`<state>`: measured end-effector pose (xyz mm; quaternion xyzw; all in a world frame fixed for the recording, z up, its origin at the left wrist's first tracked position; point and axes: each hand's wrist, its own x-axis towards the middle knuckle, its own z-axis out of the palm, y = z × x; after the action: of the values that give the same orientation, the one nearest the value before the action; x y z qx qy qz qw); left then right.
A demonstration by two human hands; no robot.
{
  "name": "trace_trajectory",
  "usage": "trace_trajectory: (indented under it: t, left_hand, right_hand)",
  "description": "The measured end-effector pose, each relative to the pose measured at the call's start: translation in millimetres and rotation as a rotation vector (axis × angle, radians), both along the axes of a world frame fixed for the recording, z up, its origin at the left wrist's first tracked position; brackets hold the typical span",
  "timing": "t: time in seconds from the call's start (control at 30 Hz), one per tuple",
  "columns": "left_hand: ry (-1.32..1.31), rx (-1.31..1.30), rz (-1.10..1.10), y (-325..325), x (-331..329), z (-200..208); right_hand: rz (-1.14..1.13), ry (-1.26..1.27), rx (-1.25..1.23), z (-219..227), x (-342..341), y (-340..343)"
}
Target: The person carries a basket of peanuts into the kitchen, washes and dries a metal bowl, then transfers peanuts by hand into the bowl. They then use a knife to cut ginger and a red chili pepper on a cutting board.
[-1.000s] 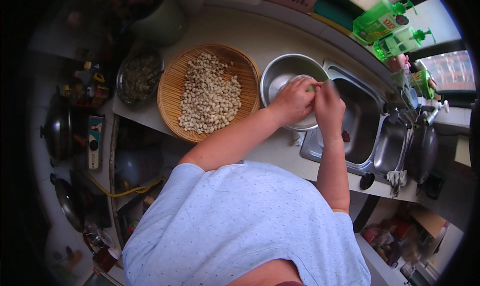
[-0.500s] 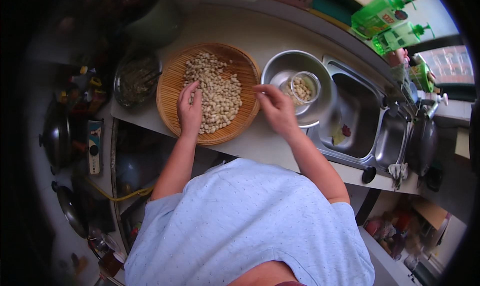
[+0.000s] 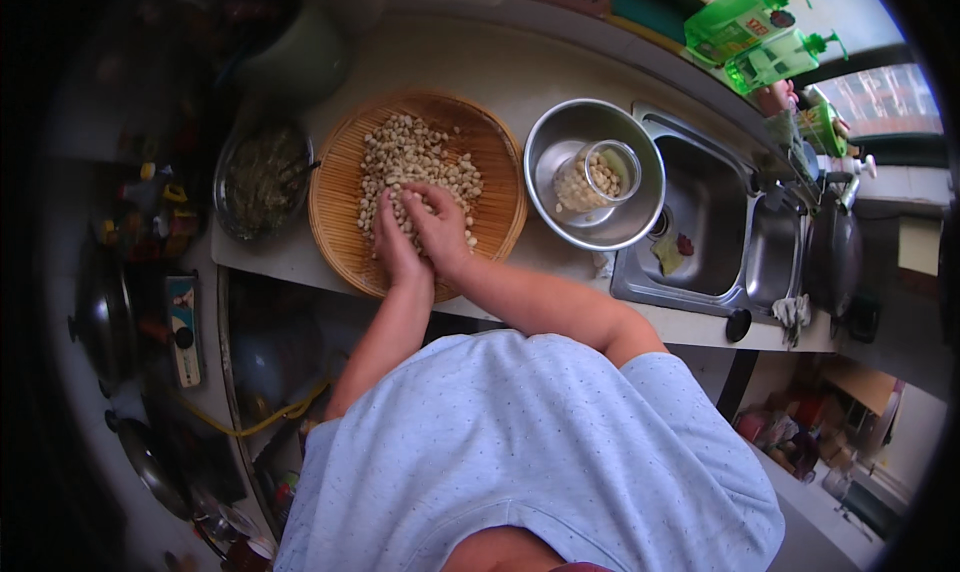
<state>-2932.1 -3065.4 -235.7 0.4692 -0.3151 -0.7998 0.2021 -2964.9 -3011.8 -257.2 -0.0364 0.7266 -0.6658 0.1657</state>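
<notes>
Right hand (image 3: 440, 230) has joined left hand (image 3: 395, 247) in the round brown bamboo tray (image 3: 502, 172), fingers (image 3: 428, 192) half curled over small pale oval pieces (image 3: 412, 149), grip unclear. Right of the tray, a clear cylindrical jar (image 3: 577, 185) slants inside a round silver bowl (image 3: 547, 144), long axis crosswise, mouth facing away.
</notes>
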Motion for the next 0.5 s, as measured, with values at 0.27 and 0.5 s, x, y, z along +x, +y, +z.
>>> trace_trajectory:
  t: [0.27, 0.5]
  left_hand:
    - [0.099, 0.140, -0.092, 1.7, -18.3, 56.9]
    - [0.243, -0.337, -0.262, 84.1, -57.6, 73.6]
  right_hand:
    - [-0.048, -0.127, -0.400, 41.2, -12.1, 7.8]
    - [-0.206, 0.005, -0.396, 96.9, -52.9, 75.5]
